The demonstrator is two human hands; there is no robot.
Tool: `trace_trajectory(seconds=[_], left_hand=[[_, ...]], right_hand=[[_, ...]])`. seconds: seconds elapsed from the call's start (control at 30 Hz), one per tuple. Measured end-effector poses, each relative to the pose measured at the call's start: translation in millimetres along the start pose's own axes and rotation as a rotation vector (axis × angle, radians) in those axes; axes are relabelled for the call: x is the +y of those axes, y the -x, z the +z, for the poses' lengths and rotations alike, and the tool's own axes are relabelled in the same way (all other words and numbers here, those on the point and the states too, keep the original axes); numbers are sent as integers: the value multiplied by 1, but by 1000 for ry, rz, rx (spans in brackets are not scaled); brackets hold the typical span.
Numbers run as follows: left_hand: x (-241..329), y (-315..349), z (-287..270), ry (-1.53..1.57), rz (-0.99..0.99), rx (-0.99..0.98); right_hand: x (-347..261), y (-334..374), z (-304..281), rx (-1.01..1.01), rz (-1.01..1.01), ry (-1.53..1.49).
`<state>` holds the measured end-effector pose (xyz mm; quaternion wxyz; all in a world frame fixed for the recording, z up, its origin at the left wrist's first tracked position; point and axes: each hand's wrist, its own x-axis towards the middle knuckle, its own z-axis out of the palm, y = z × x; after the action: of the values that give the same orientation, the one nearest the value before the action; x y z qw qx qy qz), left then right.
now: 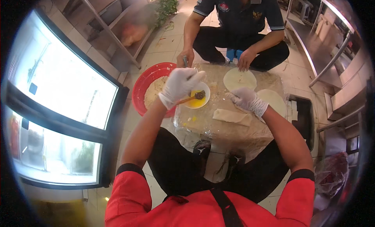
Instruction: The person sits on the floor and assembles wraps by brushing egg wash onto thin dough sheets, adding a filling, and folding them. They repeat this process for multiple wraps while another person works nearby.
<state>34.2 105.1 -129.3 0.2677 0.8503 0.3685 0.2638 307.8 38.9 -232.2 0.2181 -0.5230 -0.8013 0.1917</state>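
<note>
Gloved left hand (180, 85) grips a wooden spoon (192, 97) dipped into a small white bowl of yellow liquid (197, 99). Right of the bowl, the gloved right hand (247, 100) hovers, fingers loosely curled and holding nothing, above a folded wrapper (233, 116). A red basin (145, 83) sits left of the bowl.

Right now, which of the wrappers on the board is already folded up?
The folded wrapper, nearest the wearer, just below the right hand. The two round wrappers farther away lie flat and open.
</note>
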Motion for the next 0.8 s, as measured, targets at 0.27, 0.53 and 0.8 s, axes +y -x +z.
trace_trajectory(seconds=[0.27,0.53,0.8], left_hand=[[-119,52,-31,-468,-401,-508],[-150,77,-30,-142,-552,-620],[-97,71,-71,-273,-390,-350]], right_hand=[[-11,-21,8,-68,-58,-35],[-26,-51,30,-167,-73,-25],[-34,-54,47,-210,-92,-23]])
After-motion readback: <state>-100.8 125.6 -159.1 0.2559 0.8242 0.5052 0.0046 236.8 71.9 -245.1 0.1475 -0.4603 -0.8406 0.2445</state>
